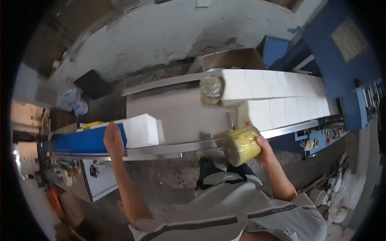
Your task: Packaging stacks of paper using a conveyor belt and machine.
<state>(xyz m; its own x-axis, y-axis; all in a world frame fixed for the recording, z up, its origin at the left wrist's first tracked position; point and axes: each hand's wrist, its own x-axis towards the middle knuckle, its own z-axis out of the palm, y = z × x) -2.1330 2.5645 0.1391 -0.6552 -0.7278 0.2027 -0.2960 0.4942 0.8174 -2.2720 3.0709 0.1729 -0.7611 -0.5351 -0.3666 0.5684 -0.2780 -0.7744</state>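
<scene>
My right hand [263, 149] is closed around a thick cylinder wrapped in yellow film [243, 145], tilted above the near edge of the metal table. Just beyond it lies a row of white paper stacks [285, 112]. A second wrapped cylinder [212, 89] rests against the left end of the far row of white stacks [269, 86]. My left hand [113, 140] is raised at the blue surface [80, 140], beside a white block of paper [141, 130]. Its fingers are blurred and partly turned away, so their grip is unclear.
A grey metal table [177, 116] with raised rails runs across in front of me. Blue machinery [341, 52] stands at the right end. Behind the table are a cardboard box [233, 59] and a dark panel [92, 84]. A white-topped cabinet [98, 180] stands at lower left.
</scene>
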